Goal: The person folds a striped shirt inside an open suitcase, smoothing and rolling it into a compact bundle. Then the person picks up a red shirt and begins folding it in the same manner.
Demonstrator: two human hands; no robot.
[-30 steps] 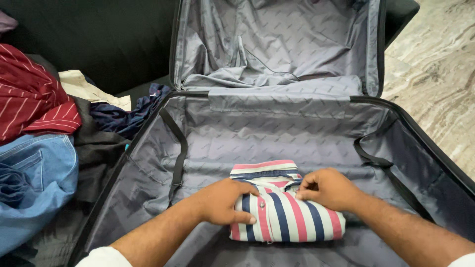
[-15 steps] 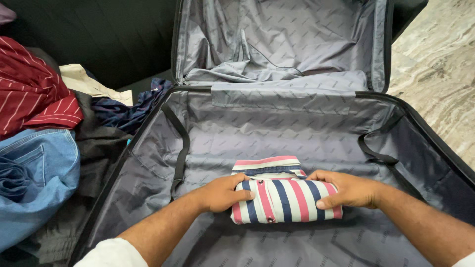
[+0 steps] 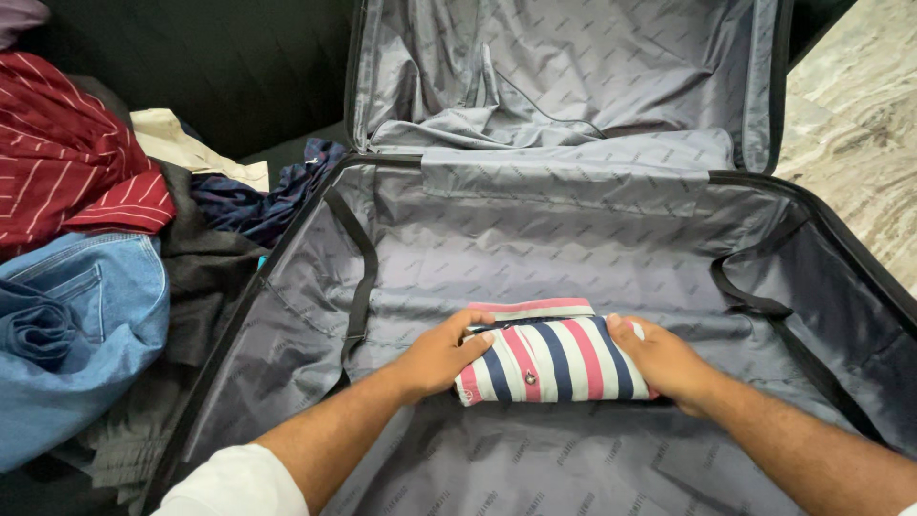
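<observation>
Gripping a rolled striped shirt [image 3: 557, 361] from both ends, the person presses it down on the grey lining of the open suitcase [image 3: 535, 239], close to the near edge and roughly midway between its side walls. The left hand [image 3: 441, 355] is curled around the roll's left end, thumb on top and fingers wrapped over the far side. The right hand [image 3: 663, 361] cups the right end, fingers bent over the fabric. The shirt shows pink, navy and white stripes, with a small button facing up near its left end. Black straps [image 3: 360, 277] hang along the left and right walls. Outside the suitcase's left edge lie blue jeans [image 3: 76, 334], a maroon striped garment [image 3: 72, 158] and dark clothing [image 3: 205, 277], piled together.
</observation>
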